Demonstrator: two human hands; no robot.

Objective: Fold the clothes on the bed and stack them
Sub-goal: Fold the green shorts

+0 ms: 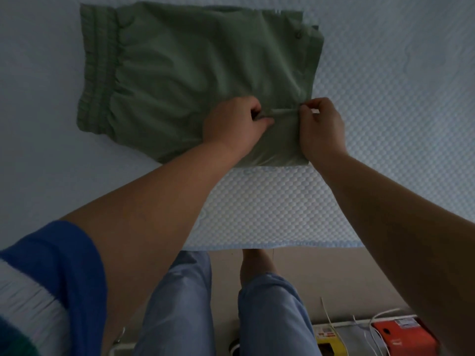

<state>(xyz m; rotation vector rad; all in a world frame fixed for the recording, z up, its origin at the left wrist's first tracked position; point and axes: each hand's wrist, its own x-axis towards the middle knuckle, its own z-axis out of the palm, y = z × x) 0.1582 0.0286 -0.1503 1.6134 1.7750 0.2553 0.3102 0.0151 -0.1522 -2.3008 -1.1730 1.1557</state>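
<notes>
A pair of green shorts lies flat on the white quilted bed, with the gathered elastic waistband at the left and the leg hems at the right. My left hand and my right hand sit close together on the near right part of the shorts. Each hand pinches an end of a raised fold of the green fabric between fingers and thumb. The shorts' near edge lies under my forearms.
The bed's front edge runs across below my arms. On the floor at the lower right stand a red box, a yellow box and loose white cables. My legs in blue trousers stand against the bed.
</notes>
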